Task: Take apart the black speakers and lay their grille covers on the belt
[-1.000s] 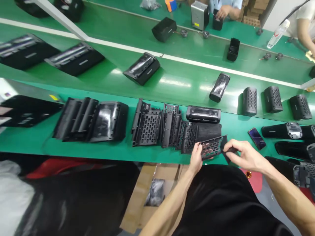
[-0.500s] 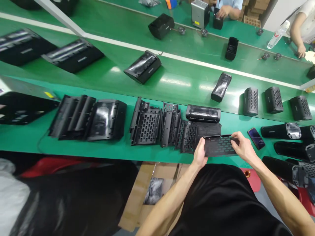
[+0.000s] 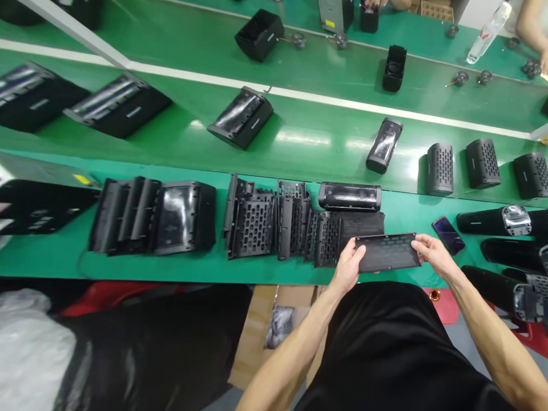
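Note:
Between my hands is a black perforated grille panel, held nearly level above the front of the green bench. My left hand grips its left end, thumb on top. At the right end, my right hand pinches the edge with thumb and fingers. Just behind the panel lies a flat dark sheet or stack of mesh, partly covered by it. A black speaker housing rests lengthwise beyond that. To the left of my left hand, several slotted grille covers lean against each other in a row.
A phone lies right of my right hand, near several black cylinder-like housings. More speaker bodies stand on the green conveyor. Stacked covers are at the left. Other people's arms show across the line, near a bottle.
The grille panel has been tilted so its inner face and rim show more. My right hand has shifted from over the panel to its right end. The whole view has shifted slightly.

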Motion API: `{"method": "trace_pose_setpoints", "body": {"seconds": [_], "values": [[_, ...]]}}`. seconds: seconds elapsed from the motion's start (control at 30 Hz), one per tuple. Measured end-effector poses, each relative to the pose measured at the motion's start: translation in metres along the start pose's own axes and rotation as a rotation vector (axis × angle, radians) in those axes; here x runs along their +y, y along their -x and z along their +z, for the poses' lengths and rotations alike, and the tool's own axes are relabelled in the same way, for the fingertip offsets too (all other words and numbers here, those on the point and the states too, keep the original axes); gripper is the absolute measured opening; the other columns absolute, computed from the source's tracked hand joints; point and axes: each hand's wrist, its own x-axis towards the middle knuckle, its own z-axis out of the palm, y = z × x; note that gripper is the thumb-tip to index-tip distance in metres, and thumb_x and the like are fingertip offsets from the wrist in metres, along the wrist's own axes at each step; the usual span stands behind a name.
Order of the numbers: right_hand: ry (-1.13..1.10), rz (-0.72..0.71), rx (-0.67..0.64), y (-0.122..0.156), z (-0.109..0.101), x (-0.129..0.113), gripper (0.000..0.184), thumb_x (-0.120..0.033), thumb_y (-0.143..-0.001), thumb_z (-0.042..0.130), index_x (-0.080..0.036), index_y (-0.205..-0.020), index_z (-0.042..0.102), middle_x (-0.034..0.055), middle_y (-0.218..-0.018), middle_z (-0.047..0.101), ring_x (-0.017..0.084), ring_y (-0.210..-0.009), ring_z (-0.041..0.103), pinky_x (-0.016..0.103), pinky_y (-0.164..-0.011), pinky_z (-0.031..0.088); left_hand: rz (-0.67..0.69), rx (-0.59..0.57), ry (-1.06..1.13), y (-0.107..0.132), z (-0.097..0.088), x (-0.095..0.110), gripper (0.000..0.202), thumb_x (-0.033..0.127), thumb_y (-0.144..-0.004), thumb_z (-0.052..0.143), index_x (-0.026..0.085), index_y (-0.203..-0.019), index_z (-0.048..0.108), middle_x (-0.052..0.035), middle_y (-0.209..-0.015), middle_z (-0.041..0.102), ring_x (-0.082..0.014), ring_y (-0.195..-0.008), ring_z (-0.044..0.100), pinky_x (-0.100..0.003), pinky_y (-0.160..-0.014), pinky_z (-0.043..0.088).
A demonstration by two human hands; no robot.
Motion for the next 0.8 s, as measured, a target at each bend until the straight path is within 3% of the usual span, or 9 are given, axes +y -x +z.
{"method": "trace_pose_setpoints", "body": {"seconds": [0.07, 0.13, 0.3, 0.57, 0.8], "values": [[-0.08, 0.023, -0.025, -0.003, 0.004, 0.003, 0.055, -0.069, -0.069, 0.083, -0.021, -0.085, 0.06, -0.0065, -0.061, 0.051, 0.011, -0.05, 0.044, 0.027, -0.049, 0.039, -0.055, -0.024, 0.014, -0.001, -0.001, 0.006, 0.062, 0.055, -0.078, 0.086, 0.022, -0.126, 0.065, -0.014, -0.125, 0.076, -0.0375, -0.115, 0.073, -0.054, -0.087, 0.068], [-0.126, 0.016, -0.025, -0.005, 0.008, 0.005, 0.055, -0.067, -0.068, 0.084, -0.021, -0.083, 0.059, -0.007, -0.061, 0.052, 0.009, -0.049, 0.041, 0.026, -0.049, 0.035, -0.1, -0.047, 0.026, -0.001, -0.004, 0.012, 0.063, 0.052, -0.078, 0.086, 0.021, -0.129, 0.065, -0.0141, -0.125, 0.076, -0.0376, -0.116, 0.073, -0.055, -0.088, 0.068], [-0.185, 0.033, -0.066, -0.008, 0.011, 0.011, 0.051, -0.064, -0.071, 0.084, -0.021, -0.089, 0.061, -0.0059, -0.063, 0.056, 0.01, -0.052, 0.045, 0.025, -0.05, 0.035, -0.148, -0.091, -0.004, -0.004, -0.009, 0.023, 0.072, 0.045, -0.073, 0.09, 0.021, -0.137, 0.066, -0.0144, -0.129, 0.075, -0.0364, -0.111, 0.075, -0.055, -0.088, 0.068], [-0.266, 0.056, -0.079, -0.013, 0.013, 0.015, 0.052, -0.062, -0.068, 0.09, -0.022, -0.083, 0.06, -0.0068, -0.061, 0.054, 0.009, -0.05, 0.044, 0.024, -0.049, 0.034, -0.144, -0.111, 0.054, -0.01, -0.014, 0.026, 0.072, 0.037, -0.078, 0.089, 0.017, -0.142, 0.063, -0.0154, -0.125, 0.077, -0.0335, -0.105, 0.076, -0.049, -0.083, 0.069], [-0.351, 0.065, -0.102, -0.014, 0.012, 0.014, 0.055, -0.065, -0.068, 0.092, -0.023, -0.081, 0.061, -0.0064, -0.062, 0.054, 0.01, -0.051, 0.047, 0.024, -0.049, 0.037, -0.147, -0.164, 0.064, -0.014, -0.02, 0.028, 0.08, 0.034, -0.076, 0.092, 0.016, -0.147, 0.061, -0.015, -0.119, 0.08, -0.0337, -0.105, 0.077, -0.05, -0.091, 0.066]]}}
